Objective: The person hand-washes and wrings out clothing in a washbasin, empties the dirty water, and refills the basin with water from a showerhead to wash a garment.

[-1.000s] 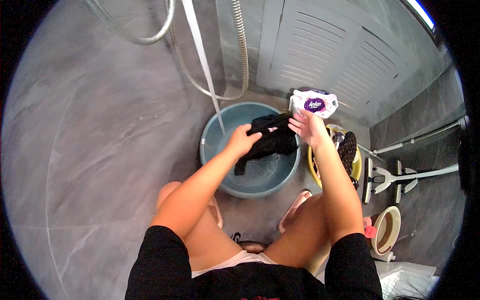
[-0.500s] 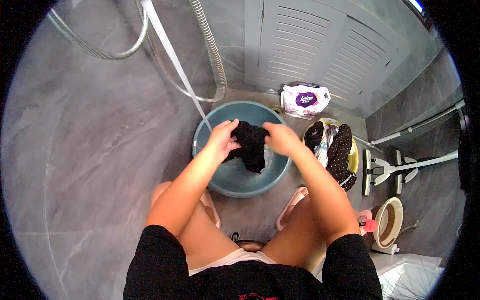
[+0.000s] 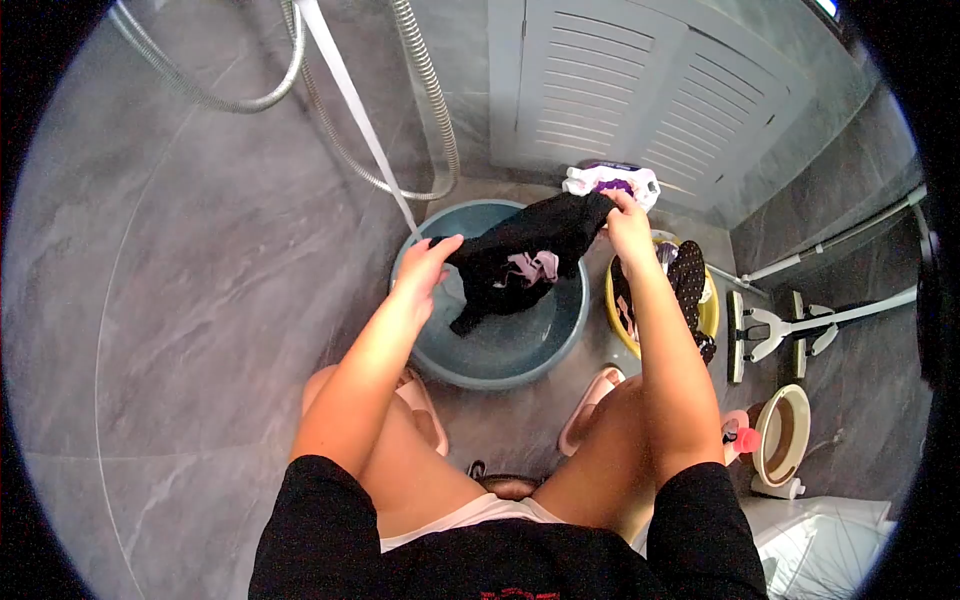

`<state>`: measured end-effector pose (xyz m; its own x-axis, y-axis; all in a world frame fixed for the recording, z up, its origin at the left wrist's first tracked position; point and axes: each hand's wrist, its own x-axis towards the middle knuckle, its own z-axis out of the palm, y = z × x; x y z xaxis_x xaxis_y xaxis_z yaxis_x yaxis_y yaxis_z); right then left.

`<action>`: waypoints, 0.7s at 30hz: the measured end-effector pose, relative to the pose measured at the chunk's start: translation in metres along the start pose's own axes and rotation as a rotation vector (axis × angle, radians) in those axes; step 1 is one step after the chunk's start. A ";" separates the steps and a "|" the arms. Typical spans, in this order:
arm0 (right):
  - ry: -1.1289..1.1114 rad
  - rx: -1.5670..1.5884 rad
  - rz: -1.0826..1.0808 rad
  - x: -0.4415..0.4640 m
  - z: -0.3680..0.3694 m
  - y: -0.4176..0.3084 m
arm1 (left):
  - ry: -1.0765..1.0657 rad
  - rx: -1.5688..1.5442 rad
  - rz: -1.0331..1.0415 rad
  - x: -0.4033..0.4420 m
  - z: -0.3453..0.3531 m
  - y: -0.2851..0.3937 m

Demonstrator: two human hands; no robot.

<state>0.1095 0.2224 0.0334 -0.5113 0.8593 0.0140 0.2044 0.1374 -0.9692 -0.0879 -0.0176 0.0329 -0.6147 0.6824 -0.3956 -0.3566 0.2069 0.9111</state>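
Note:
A black garment with a pinkish print (image 3: 500,250) is stretched between my two hands over a blue-grey basin (image 3: 470,375). My left hand (image 3: 424,268) pinches one end of it above the basin's left side. Farther right and higher up, my right hand (image 3: 627,228) grips the other end, past the basin's rim. The cloth hangs down toward the water (image 3: 515,340) in the basin. Its exact kind of garment I cannot make out. Close to my left hand, a pale straight strip or stream (image 3: 360,120) runs down to the basin's rim.
A yellow basin of clothes (image 3: 712,300) stands to the right. Behind it lies a white and purple package (image 3: 610,182) by the grey louvred doors (image 3: 590,80). A metal shower hose (image 3: 425,80) loops at the back. Mops (image 3: 770,335) and a beige bucket (image 3: 782,435) are at far right.
My hands have moved apart, the right one going up and right. The bunched black garment is now spread out, showing its pinkish print and covering part of the package.

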 end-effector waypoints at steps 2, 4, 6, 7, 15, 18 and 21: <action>-0.014 0.088 0.077 -0.018 0.004 -0.032 | -0.060 -0.053 0.083 0.003 -0.001 -0.001; -0.045 0.266 0.144 -0.028 0.009 -0.044 | -0.172 -0.185 0.055 0.012 -0.006 -0.009; -0.071 0.268 0.156 -0.032 0.009 -0.047 | -0.109 -0.128 0.022 0.003 -0.004 0.002; -0.097 0.270 0.173 -0.033 0.010 -0.047 | -0.043 -0.071 -0.014 -0.001 -0.004 0.006; -0.269 -0.601 -0.454 -0.026 0.008 -0.022 | -0.095 -0.489 0.068 -0.012 0.007 0.009; -0.641 -0.597 -0.349 -0.033 0.018 -0.023 | -0.242 -0.558 0.081 -0.017 0.017 0.010; -0.850 -0.563 -0.248 -0.051 0.042 -0.034 | -0.388 -0.578 0.084 -0.017 0.024 0.004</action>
<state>0.0939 0.1532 0.0557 -0.9653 0.1769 -0.1919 0.2610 0.6595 -0.7050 -0.0622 -0.0119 0.0466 -0.3994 0.9031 -0.1579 -0.7022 -0.1905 0.6861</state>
